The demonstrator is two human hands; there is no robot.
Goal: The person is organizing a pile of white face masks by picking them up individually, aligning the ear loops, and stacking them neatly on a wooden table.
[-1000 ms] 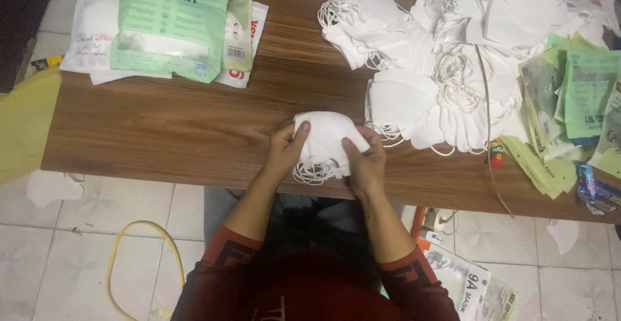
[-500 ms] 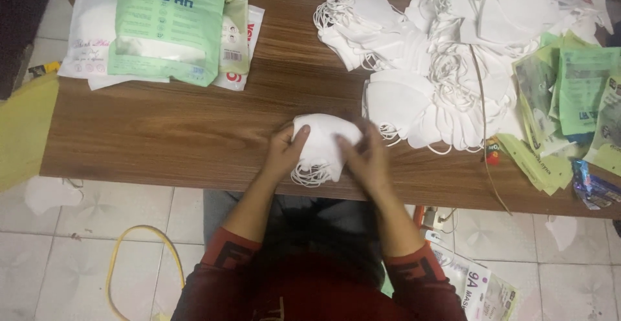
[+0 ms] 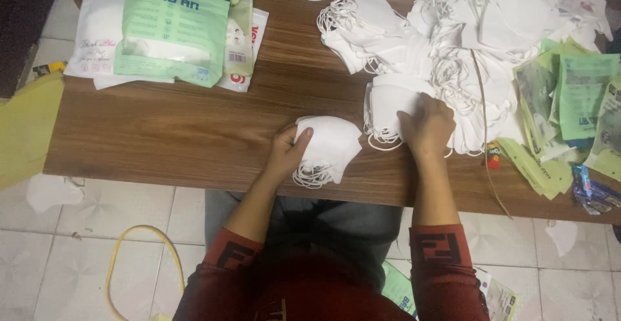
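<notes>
My left hand (image 3: 289, 151) grips a small stack of white face masks (image 3: 330, 146) near the front edge of the wooden table (image 3: 174, 133), thumb on top, ear loops hanging out below. My right hand (image 3: 427, 126) rests on another white mask (image 3: 388, 101) at the edge of a big heap of white masks (image 3: 453, 43) to the right; its fingers are curled on that mask.
Green and white flat packets (image 3: 171, 33) lie stacked at the table's back left. More green packets (image 3: 576, 95) and wrappers sit at the right edge. A yellow cord (image 3: 139, 243) loops on the tiled floor, with papers beside my right leg.
My right hand has left the stack it held together with the left and moved right to the mask heap. The left hand stays on the stack.
</notes>
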